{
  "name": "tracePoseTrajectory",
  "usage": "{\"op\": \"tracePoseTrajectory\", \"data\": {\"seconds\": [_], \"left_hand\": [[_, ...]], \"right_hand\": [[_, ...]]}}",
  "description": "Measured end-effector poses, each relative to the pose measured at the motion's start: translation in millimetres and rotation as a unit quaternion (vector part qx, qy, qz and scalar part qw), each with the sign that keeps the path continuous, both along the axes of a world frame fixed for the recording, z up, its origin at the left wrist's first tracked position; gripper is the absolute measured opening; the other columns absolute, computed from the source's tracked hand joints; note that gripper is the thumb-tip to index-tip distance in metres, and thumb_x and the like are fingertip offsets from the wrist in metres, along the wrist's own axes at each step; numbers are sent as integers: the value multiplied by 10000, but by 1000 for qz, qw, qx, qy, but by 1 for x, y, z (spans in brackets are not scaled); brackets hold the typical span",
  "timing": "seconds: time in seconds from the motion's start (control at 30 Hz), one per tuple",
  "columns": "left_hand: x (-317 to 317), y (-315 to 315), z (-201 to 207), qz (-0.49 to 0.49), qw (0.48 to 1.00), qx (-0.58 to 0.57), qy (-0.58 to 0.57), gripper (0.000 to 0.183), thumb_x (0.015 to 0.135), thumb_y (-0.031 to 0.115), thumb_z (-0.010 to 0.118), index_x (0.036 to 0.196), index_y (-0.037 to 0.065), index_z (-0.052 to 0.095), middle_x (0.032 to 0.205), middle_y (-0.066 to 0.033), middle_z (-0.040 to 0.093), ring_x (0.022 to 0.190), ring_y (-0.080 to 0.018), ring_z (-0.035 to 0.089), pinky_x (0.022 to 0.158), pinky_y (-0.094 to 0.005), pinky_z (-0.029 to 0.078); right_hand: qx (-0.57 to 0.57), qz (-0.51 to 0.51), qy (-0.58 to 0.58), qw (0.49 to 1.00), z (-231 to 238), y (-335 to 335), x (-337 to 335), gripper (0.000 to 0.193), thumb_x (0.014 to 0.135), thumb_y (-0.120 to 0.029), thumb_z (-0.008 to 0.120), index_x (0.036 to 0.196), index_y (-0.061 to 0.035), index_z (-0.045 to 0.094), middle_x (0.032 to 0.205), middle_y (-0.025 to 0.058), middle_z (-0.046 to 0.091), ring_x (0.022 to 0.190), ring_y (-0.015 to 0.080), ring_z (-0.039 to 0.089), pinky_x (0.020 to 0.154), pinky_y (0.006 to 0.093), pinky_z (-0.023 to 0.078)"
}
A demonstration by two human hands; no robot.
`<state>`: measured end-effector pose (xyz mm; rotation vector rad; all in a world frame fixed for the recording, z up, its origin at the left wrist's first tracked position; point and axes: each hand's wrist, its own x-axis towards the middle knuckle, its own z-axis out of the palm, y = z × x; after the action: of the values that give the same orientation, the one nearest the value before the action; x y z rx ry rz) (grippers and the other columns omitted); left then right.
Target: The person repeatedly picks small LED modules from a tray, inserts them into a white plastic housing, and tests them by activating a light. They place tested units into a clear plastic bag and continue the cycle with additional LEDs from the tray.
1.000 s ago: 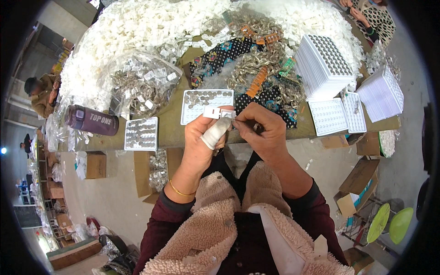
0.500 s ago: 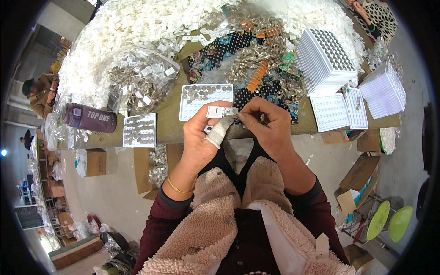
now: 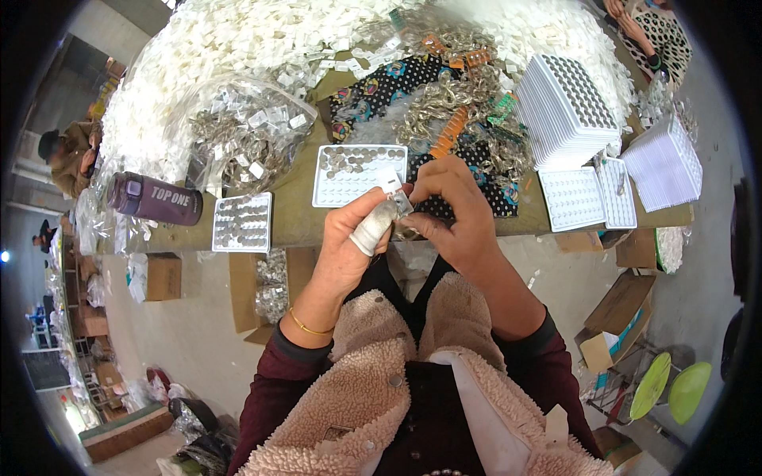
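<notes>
My left hand (image 3: 343, 239), with a whitish cover (image 3: 370, 230) on its thumb, is closed on a small white plastic card (image 3: 389, 179). At the card's lower end sits a small clear or shiny piece (image 3: 403, 205), its kind unclear. My right hand (image 3: 464, 210) is closed beside it, thumb and fingers pinched around that end. What lies between the right fingers is mostly hidden. Just beyond the hands, a white tray (image 3: 320, 193) holds several round metal discs (image 3: 349, 159) in its far and left parts.
Left on the table are a smaller disc-filled tray (image 3: 217, 242), a purple bottle (image 3: 151, 198) and a plastic bag of pieces (image 3: 254, 139). White cards (image 3: 278, 32) heap behind. Metal parts (image 3: 444, 103) lie on dotted cloth (image 3: 369, 95). Tray stacks (image 3: 548, 119) stand right; people work farther off.
The white card has turned from lying sideways to a steep tilt. My left hand has shifted slightly right, and my right fingers have re-closed around the card's lower end.
</notes>
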<state>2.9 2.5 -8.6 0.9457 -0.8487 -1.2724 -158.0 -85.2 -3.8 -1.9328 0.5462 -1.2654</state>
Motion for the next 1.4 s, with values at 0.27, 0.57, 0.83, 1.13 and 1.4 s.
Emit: {"op": "tracePoseTrajectory", "data": {"seconds": [0.27, 0.57, 0.83, 1.13, 1.4], "left_hand": [[10, 19, -16, 22, 999, 4, -35, 324, 991, 129, 613, 1304, 50, 644, 792, 52, 573, 637, -27, 449, 547, -204, 369], [7, 26, -10, 63, 993, 41, -91, 344, 943, 52, 651, 1282, -11, 636, 866, 26, 650, 618, -19, 477, 506, -202, 365], [31, 8, -3, 107, 992, 60, -16, 292, 971, 116, 625, 1213, -43, 658, 870, -61, 704, 521, -16, 416, 462, -181, 320], [31, -10, -6, 74, 993, 86, 38, 215, 982, 137, 618, 1108, -22, 688, 934, -116, 734, 496, -19, 383, 446, -197, 291], [29, -13, -8, 87, 991, 96, 20, 223, 989, 149, 620, 1116, -20, 690, 932, -119, 739, 490, -23, 392, 444, -199, 288]], "right_hand": [[-218, -44, 115, 968, -12, 8, 10, 333, 649, -94, 803, 963, -109, 692, 890, 25, 589, 805, 245, 544, 736, 397, 395], [-234, -8, 157, 959, -18, 12, 27, 242, 651, -21, 709, 873, -75, 631, 874, 49, 567, 788, 265, 522, 698, 370, 421], [-103, 21, 81, 991, -12, -35, 43, 93, 776, -34, 630, 866, -37, 651, 812, 114, 559, 790, 316, 615, 678, 414, 505], [-234, -126, 277, 923, -29, -58, 49, 59, 766, -32, 637, 825, -30, 631, 838, 115, 569, 833, 318, 625, 682, 426, 516], [-164, -107, 276, 941, -25, -61, 48, 136, 783, -61, 713, 823, -37, 585, 848, 123, 570, 838, 337, 628, 667, 432, 513]]}}
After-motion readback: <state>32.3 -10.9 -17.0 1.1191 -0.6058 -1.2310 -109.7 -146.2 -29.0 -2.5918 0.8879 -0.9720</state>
